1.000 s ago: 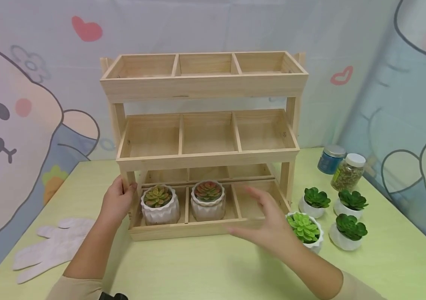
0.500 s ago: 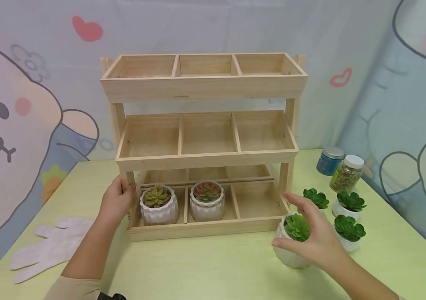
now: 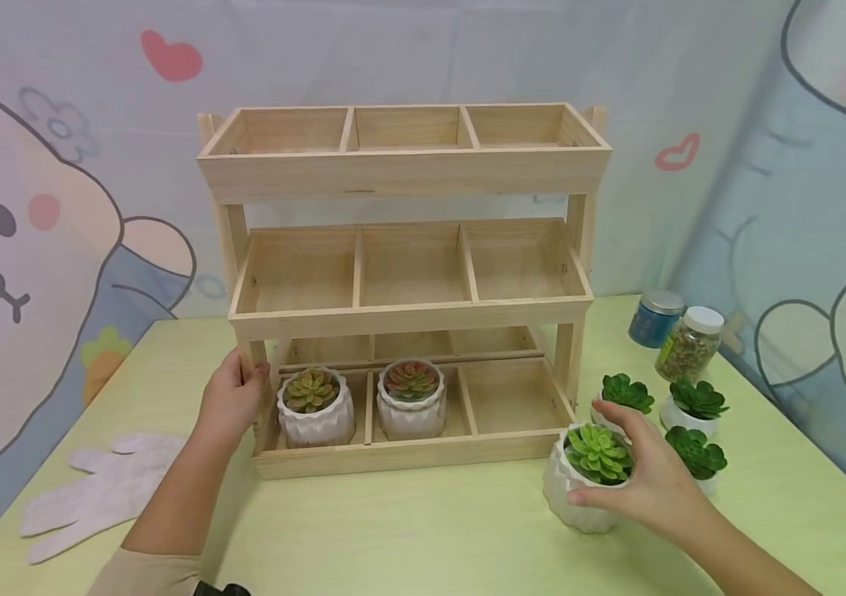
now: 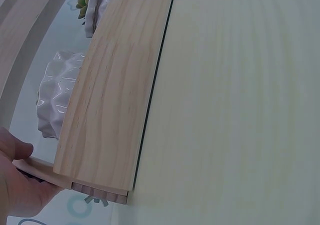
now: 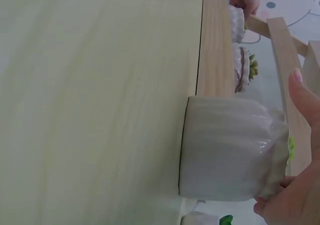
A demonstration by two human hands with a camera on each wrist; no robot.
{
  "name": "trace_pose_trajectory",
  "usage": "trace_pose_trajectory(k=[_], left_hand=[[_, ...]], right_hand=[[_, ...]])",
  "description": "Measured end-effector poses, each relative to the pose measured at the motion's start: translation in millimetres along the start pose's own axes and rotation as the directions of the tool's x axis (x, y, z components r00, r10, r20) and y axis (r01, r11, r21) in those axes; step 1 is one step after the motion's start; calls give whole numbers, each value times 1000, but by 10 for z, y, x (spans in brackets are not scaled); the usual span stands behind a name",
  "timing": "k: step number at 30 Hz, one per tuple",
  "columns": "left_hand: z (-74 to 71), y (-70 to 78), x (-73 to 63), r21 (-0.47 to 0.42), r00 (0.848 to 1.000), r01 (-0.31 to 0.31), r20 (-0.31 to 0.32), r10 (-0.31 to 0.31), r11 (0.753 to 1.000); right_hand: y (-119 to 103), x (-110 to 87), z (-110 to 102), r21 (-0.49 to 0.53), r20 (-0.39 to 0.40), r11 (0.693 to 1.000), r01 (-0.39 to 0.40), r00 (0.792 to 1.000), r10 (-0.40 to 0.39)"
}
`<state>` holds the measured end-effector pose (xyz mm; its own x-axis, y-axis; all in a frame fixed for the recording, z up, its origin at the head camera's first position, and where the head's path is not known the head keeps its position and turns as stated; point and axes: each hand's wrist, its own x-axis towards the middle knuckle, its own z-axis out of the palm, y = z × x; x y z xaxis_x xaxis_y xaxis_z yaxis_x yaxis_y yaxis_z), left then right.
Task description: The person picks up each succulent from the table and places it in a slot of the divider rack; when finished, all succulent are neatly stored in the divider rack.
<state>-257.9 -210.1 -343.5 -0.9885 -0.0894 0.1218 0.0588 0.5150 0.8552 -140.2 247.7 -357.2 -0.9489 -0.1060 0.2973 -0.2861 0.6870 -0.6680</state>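
In the head view, the left hand [image 3: 232, 397] grips the wooden rack [image 3: 404, 305] at its left post; the right hand [image 3: 661, 490] curves around one white pot [image 3: 566, 492] with light green plant [image 3: 598, 454], standing on the table [image 3: 408, 530] just beside the rack's right front corner. In the left wrist view, this left hand clasps the wood. From the right wrist view, I cannot tell whether the right hand already grasps the pot.

A plain beige sleeve [image 3: 146, 573] ends partway down the left forearm [image 3: 188, 488], a small black piece [image 3: 222, 589] just beside it. The left hand [image 3: 233, 393] and right hand [image 3: 646, 472] are bare.
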Motion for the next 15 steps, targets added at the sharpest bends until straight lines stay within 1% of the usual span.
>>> trace_pose_trajectory(k=[4,8,11,15], left_hand=[[-3,12,-7,-10,1000,6,1,-6,1000],[-4,14,-11,-25,1000,8,2,-8,1000],[-2,11,-8,-33,1000,9,1,-9,999],[1,9,-3,-34,1000,8,-6,-8,999]], right_hand=[[102,24,1,13,36,1000,14,999,-15],[178,34,-7,36,49,999,40,998,-42],[219,35,-14,47,54,998,31,998,-34],[265,36,-2,54,74,999,-8,997,4]])
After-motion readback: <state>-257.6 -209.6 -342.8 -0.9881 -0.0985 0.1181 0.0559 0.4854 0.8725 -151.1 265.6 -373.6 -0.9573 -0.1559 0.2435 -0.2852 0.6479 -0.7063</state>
